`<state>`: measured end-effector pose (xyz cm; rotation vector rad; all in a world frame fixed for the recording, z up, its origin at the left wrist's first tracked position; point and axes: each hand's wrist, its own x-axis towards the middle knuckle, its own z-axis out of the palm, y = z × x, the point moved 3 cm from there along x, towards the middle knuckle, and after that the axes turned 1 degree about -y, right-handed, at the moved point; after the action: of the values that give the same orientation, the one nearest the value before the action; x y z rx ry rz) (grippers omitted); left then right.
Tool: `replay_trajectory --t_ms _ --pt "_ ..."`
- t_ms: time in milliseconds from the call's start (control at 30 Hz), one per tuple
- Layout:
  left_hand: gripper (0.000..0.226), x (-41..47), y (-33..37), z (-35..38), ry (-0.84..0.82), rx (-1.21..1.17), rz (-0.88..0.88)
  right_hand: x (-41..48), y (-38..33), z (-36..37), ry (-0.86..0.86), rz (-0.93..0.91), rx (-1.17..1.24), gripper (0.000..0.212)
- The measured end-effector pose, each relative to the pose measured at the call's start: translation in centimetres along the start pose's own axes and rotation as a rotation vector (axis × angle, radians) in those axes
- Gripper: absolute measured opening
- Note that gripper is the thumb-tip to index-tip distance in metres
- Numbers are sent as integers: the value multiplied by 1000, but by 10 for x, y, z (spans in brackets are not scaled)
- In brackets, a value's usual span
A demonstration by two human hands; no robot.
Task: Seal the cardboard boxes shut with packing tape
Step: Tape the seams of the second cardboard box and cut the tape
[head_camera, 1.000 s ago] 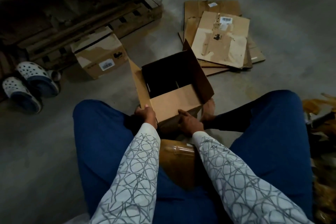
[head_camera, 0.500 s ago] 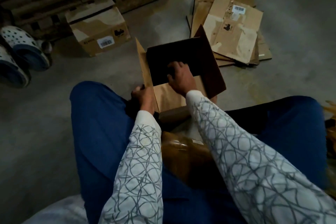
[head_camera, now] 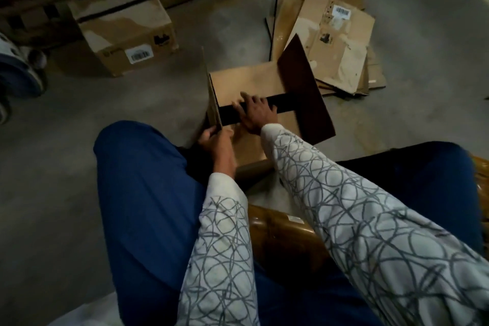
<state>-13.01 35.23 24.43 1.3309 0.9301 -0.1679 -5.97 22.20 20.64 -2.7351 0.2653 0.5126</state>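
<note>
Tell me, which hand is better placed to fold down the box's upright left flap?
Left. The left hand holds that flap at its near corner, while the right hand lies spread across the two folded flaps, seemingly holding them down.

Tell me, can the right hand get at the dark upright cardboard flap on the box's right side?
Probably yes: the right hand lies on the folded flaps just beside the dark upright cardboard flap, nothing between.

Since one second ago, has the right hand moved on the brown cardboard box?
Yes: the right hand went forward, from the near wall of the brown cardboard box onto its flaps.
</note>
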Motion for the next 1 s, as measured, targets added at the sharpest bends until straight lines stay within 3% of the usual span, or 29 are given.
replay_trajectory --t_ms 100,233,300,367,433,467,533,600,667,733,867,1000 --pt "31 -3 -6 10 -106 49 84 -10 17 23 -141 -9 47 60" --pt "26 -4 -24 24 -279 194 134 -47 36 3 -76 3 488 58" --pt "35 -2 -35 32 -346 478 147 -85 59 -13 130 -21 589 38" --pt "42 -3 -47 40 -436 908 180 -119 82 -32 505 9 558 32" --pt "43 -11 -57 45 -510 1208 230 -141 96 -48 811 254 471 39" --pt "44 -15 -62 46 -525 1262 250 -148 101 -54 875 404 453 48" --pt "50 -22 -69 48 -524 1267 266 -151 116 -51 765 576 508 67" --pt "54 -27 -71 45 -537 1263 266 -152 125 -31 540 560 599 79" --pt "56 -32 -68 42 -540 1267 273 -154 118 -11 437 471 675 77" --pt "57 -33 -68 38 -542 1303 306 -150 103 4 341 355 566 71" --pt "55 -34 -72 32 -580 1368 344 -146 86 35 -151 210 294 62" --pt "55 -40 -69 38 -598 1396 412 -143 96 48 -253 157 239 71"
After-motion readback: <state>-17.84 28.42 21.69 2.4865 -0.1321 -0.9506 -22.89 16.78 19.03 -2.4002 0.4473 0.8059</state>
